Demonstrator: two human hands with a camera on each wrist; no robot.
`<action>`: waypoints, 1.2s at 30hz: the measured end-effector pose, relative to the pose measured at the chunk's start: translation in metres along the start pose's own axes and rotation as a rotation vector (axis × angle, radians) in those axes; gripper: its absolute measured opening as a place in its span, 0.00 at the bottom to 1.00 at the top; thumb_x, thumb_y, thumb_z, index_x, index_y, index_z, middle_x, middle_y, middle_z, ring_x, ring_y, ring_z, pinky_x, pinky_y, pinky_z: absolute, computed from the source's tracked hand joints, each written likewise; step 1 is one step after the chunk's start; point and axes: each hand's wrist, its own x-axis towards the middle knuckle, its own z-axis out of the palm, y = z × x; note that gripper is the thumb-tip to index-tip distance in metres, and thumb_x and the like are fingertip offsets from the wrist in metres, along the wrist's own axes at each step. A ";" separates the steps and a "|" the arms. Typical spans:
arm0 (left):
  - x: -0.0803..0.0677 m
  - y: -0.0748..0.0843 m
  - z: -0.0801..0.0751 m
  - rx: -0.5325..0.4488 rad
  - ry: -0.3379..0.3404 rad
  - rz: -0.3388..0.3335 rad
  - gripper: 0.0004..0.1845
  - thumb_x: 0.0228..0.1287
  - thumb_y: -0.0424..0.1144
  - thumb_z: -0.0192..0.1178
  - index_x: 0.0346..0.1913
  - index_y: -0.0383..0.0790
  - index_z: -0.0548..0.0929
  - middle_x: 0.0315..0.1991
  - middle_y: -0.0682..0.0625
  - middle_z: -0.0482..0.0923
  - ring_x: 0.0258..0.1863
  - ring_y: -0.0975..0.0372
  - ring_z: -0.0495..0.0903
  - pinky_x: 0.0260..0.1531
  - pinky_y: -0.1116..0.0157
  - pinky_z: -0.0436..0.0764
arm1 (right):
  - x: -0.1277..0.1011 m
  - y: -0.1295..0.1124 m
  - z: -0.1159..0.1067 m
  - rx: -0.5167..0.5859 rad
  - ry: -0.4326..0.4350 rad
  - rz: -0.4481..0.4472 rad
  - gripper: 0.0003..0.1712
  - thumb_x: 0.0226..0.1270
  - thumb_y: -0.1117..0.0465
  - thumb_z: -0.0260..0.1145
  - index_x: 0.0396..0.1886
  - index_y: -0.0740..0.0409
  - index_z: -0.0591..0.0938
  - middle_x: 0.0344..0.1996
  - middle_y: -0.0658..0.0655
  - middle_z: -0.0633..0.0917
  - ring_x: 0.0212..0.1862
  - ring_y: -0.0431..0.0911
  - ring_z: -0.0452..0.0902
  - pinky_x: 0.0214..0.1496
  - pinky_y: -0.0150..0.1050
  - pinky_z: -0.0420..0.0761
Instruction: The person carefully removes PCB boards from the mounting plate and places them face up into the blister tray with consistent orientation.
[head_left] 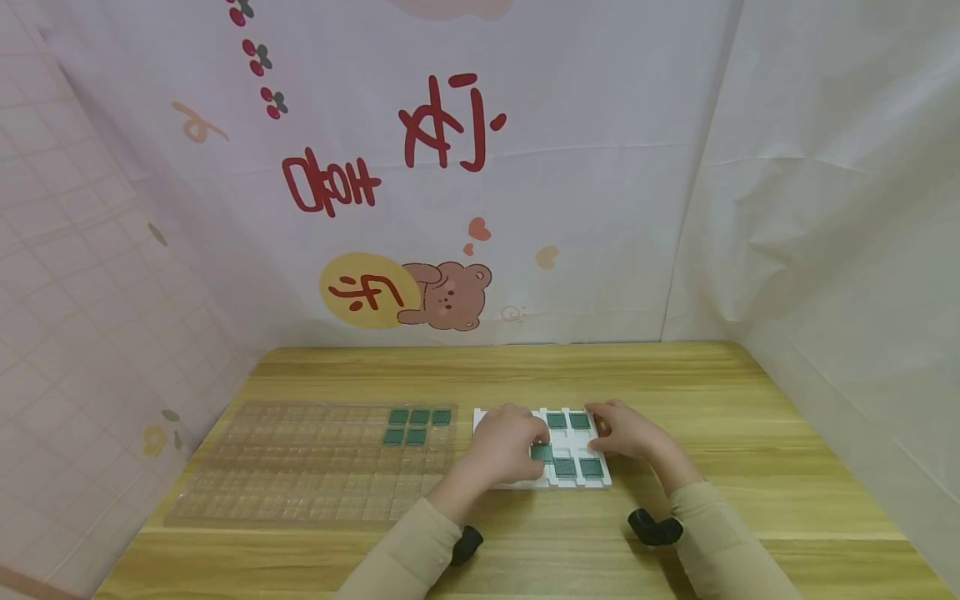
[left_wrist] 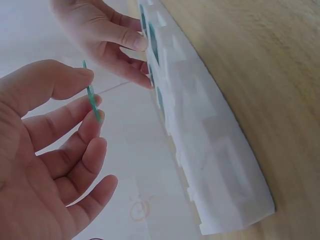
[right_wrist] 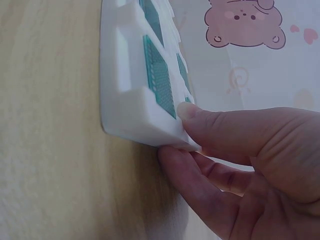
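Observation:
My left hand [head_left: 504,446] pinches a small green circuit board [left_wrist: 91,97] by its edges between thumb and fingertips, above the left part of a white tray [head_left: 606,480]. The other fingers of that hand are spread and loosely bent in the left wrist view. At the tray's right end, my right hand [right_wrist: 235,150] grips the rim, thumb on top near a board and forefinger against the outer side. Green boards [head_left: 565,467] sit in several of the tray's pockets on the right. My left hand hides part of the tray's left side in the head view.
A clear plastic tray [head_left: 300,467] with many pockets lies to the left on the wooden table [head_left: 570,550]. Several green boards [head_left: 417,436] sit in its upper right pockets. A printed white curtain [head_left: 600,183] hangs behind the table.

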 end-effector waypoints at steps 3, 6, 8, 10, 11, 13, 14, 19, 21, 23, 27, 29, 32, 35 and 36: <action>-0.002 0.000 -0.002 -0.008 0.024 0.009 0.13 0.45 0.43 0.72 0.37 0.53 0.88 0.31 0.62 0.78 0.36 0.64 0.75 0.39 0.65 0.73 | 0.000 0.000 0.000 -0.004 0.001 -0.002 0.39 0.57 0.67 0.73 0.66 0.75 0.69 0.52 0.69 0.74 0.43 0.52 0.74 0.50 0.49 0.76; -0.004 0.000 -0.004 -0.024 0.048 0.021 0.13 0.46 0.43 0.72 0.38 0.52 0.89 0.32 0.62 0.79 0.37 0.64 0.75 0.40 0.65 0.74 | 0.000 0.001 0.000 -0.003 0.000 -0.001 0.39 0.57 0.67 0.73 0.67 0.74 0.69 0.54 0.70 0.74 0.43 0.51 0.74 0.49 0.48 0.76; -0.005 0.000 -0.007 -0.034 0.061 0.027 0.13 0.46 0.42 0.72 0.39 0.52 0.89 0.33 0.62 0.80 0.38 0.64 0.76 0.41 0.65 0.74 | 0.000 0.001 0.000 0.005 -0.001 0.000 0.39 0.57 0.68 0.73 0.67 0.74 0.69 0.54 0.71 0.73 0.43 0.51 0.74 0.49 0.47 0.77; -0.007 0.001 -0.009 -0.042 0.070 0.030 0.13 0.47 0.42 0.72 0.39 0.51 0.89 0.33 0.62 0.80 0.38 0.64 0.76 0.41 0.65 0.74 | 0.000 0.002 0.000 0.006 -0.002 -0.005 0.39 0.57 0.68 0.73 0.67 0.75 0.68 0.54 0.71 0.73 0.42 0.51 0.74 0.48 0.47 0.77; -0.007 0.002 -0.011 -0.045 0.076 0.033 0.13 0.47 0.42 0.71 0.40 0.51 0.89 0.33 0.61 0.80 0.38 0.64 0.76 0.41 0.65 0.74 | 0.000 0.002 0.000 0.005 -0.003 -0.009 0.39 0.57 0.67 0.74 0.67 0.75 0.68 0.54 0.72 0.73 0.43 0.51 0.74 0.48 0.47 0.77; -0.009 0.003 -0.015 -0.051 0.087 0.035 0.13 0.47 0.42 0.71 0.40 0.51 0.89 0.34 0.61 0.80 0.39 0.63 0.76 0.42 0.65 0.74 | 0.001 0.002 0.000 0.002 -0.001 -0.013 0.39 0.57 0.67 0.74 0.67 0.75 0.69 0.54 0.72 0.73 0.43 0.52 0.74 0.48 0.47 0.77; -0.010 0.003 -0.016 -0.055 0.092 0.034 0.13 0.47 0.42 0.71 0.40 0.50 0.89 0.34 0.60 0.80 0.40 0.63 0.76 0.43 0.65 0.74 | 0.001 0.002 0.000 -0.003 -0.001 -0.016 0.39 0.57 0.67 0.74 0.67 0.75 0.69 0.54 0.72 0.73 0.43 0.52 0.74 0.49 0.47 0.77; -0.015 0.006 -0.026 -0.077 0.126 0.033 0.13 0.48 0.42 0.72 0.40 0.50 0.89 0.38 0.58 0.82 0.43 0.62 0.76 0.46 0.63 0.75 | 0.001 0.003 0.000 -0.018 0.003 -0.028 0.39 0.58 0.66 0.73 0.66 0.76 0.69 0.55 0.73 0.73 0.44 0.53 0.74 0.51 0.49 0.76; -0.016 0.007 -0.029 -0.077 0.142 0.034 0.13 0.48 0.42 0.72 0.41 0.50 0.89 0.39 0.58 0.82 0.43 0.62 0.76 0.47 0.62 0.75 | 0.001 0.003 0.000 -0.014 0.007 -0.026 0.39 0.58 0.66 0.73 0.67 0.75 0.69 0.55 0.73 0.73 0.45 0.53 0.74 0.52 0.50 0.76; -0.018 0.008 -0.032 -0.075 0.154 0.036 0.13 0.49 0.42 0.72 0.41 0.51 0.88 0.39 0.58 0.82 0.44 0.62 0.76 0.49 0.62 0.74 | 0.001 0.003 0.000 -0.021 0.008 -0.033 0.39 0.58 0.66 0.73 0.66 0.76 0.68 0.55 0.74 0.73 0.46 0.54 0.74 0.53 0.51 0.75; -0.021 0.008 -0.037 -0.069 0.169 0.033 0.14 0.49 0.42 0.72 0.41 0.50 0.88 0.40 0.58 0.81 0.46 0.61 0.76 0.53 0.60 0.73 | 0.001 0.003 0.001 -0.024 0.011 -0.029 0.39 0.58 0.67 0.73 0.67 0.75 0.68 0.56 0.74 0.73 0.48 0.55 0.74 0.54 0.53 0.75; -0.023 0.008 -0.040 -0.068 0.173 0.029 0.14 0.49 0.42 0.72 0.42 0.50 0.88 0.41 0.57 0.81 0.47 0.61 0.76 0.54 0.59 0.73 | 0.001 0.003 0.002 -0.025 0.011 -0.026 0.39 0.58 0.67 0.73 0.67 0.75 0.68 0.56 0.74 0.73 0.48 0.55 0.74 0.54 0.53 0.75; -0.025 0.007 -0.044 -0.066 0.186 0.025 0.13 0.50 0.42 0.72 0.41 0.49 0.88 0.41 0.57 0.82 0.49 0.60 0.76 0.57 0.58 0.72 | 0.001 0.003 0.001 -0.030 0.013 -0.030 0.39 0.57 0.66 0.73 0.66 0.75 0.69 0.55 0.73 0.74 0.47 0.55 0.74 0.54 0.53 0.75; -0.027 0.005 -0.046 -0.055 0.218 0.027 0.13 0.49 0.42 0.72 0.41 0.49 0.88 0.41 0.56 0.82 0.48 0.59 0.77 0.56 0.58 0.72 | 0.001 0.003 0.001 -0.045 0.015 -0.034 0.39 0.57 0.65 0.74 0.66 0.75 0.69 0.55 0.72 0.74 0.47 0.54 0.74 0.54 0.53 0.75; -0.028 0.005 -0.046 -0.052 0.229 0.028 0.13 0.49 0.42 0.72 0.40 0.48 0.88 0.41 0.56 0.82 0.48 0.59 0.77 0.56 0.58 0.73 | 0.002 0.003 0.001 -0.050 0.014 -0.036 0.39 0.57 0.65 0.74 0.66 0.75 0.69 0.54 0.72 0.75 0.46 0.54 0.74 0.54 0.53 0.75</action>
